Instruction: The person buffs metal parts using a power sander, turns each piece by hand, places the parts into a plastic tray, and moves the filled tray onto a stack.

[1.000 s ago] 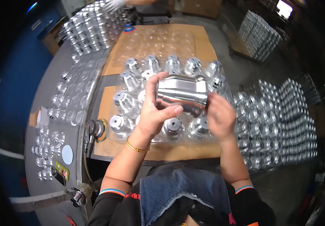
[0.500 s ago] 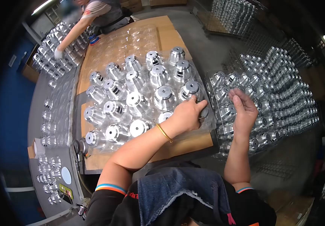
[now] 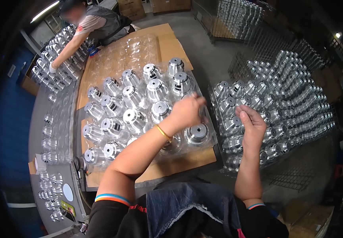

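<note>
My left hand [image 3: 188, 112], with a gold bangle at the wrist, is over the right side of a clear plastic tray [image 3: 210, 147]. Its fingers are smeared by motion, and whether they hold anything is hidden. Beneath and around it, shiny silver cup-shaped metal parts [image 3: 135, 120] stand in rows, each with a dark hole in its top. One such metal part [image 3: 196, 134] shows just in front of this hand. My right hand [image 3: 253, 126] is raised in front of the stacked parts at the right, fingers loosely bent, thumb apart from them, with nothing visible in it.
Trays stacked with silver parts [image 3: 294, 107] stand to the right. Cardboard [image 3: 179, 160] covers the table beneath the tray. Another clear tray [image 3: 135, 51] lies farther back. At far left, a co-worker's gloved hand [image 3: 52, 68] touches more stacked parts. A grey bench [image 3: 62, 154] runs along the left.
My left hand has lifted from the tray's right edge and moved back and slightly left, uncovering a metal part. My right hand has bent its fingers a little. The view has shifted slightly.
</note>
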The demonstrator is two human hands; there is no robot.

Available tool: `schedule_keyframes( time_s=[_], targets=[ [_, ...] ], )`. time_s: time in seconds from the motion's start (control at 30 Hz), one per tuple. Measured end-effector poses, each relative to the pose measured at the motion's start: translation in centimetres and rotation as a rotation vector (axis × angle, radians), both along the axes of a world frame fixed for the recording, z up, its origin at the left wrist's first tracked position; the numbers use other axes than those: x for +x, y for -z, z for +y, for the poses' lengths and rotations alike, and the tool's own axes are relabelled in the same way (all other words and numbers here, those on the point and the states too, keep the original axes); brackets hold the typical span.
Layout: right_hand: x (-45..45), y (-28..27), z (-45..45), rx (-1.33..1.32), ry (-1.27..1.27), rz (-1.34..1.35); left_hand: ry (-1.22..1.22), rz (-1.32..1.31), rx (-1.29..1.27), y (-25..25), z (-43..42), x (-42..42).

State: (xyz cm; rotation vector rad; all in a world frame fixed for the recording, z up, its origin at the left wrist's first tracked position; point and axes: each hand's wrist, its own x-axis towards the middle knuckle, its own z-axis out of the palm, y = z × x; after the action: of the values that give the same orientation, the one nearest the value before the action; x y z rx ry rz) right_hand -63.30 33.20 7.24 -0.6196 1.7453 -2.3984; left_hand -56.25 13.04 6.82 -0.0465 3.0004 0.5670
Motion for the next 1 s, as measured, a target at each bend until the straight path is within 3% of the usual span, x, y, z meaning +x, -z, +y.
schedule_keyframes(
  time_s=[0.07, 0.1, 0.17, 0.2, 0.33, 0.47, 0.57, 0.83, 0.93, 1.0],
  targets=[
    [0.4, -0.2, -0.5, 0.007, -0.019, -0.012, -0.233, 0.414, -0.221, 0.9, -1.7, -1.1],
    [0.6, -0.2, -0.8, -0.002, -0.065, -0.032, -0.242, 0.417, -0.215, 1.7, -2.6, -1.7],
    [1.2, -0.4, -1.6, -0.018, -0.148, -0.044, -0.206, 0.094, -0.088, 3.1, -3.8, -2.4],
    [1.5, -0.6, -1.9, -0.011, -0.157, -0.035, -0.215, 0.102, -0.082, 2.7, -3.8, -2.1],
    [1.8, -1.3, -2.9, 0.037, -0.211, -0.074, -0.301, 0.419, 0.339, -2.2, -4.4, 0.8],
    [2.9, -3.6, -5.0, -0.085, -0.372, -0.205, -0.138, 0.527, 0.863, -8.4, -4.6, 6.8],
    [5.1, -6.7, -7.4, -0.281, -0.697, -0.281, -0.083, 0.613, 0.857, -9.7, -4.9, 10.6],
    [10.8, -9.7, -12.9, -0.286, -1.037, -0.434, -0.112, 0.865, 0.882, -10.4, -7.0, 19.3],
    [13.2, -11.0, -14.5, -0.266, -1.159, -0.287, -0.090, 0.982, 0.973, -10.0, -7.5, 21.2],
    [14.9, -10.8, -14.9, -0.224, -1.176, -0.241, -0.127, 1.112, 0.812, -9.7, -7.9, 22.2]
  ],
)
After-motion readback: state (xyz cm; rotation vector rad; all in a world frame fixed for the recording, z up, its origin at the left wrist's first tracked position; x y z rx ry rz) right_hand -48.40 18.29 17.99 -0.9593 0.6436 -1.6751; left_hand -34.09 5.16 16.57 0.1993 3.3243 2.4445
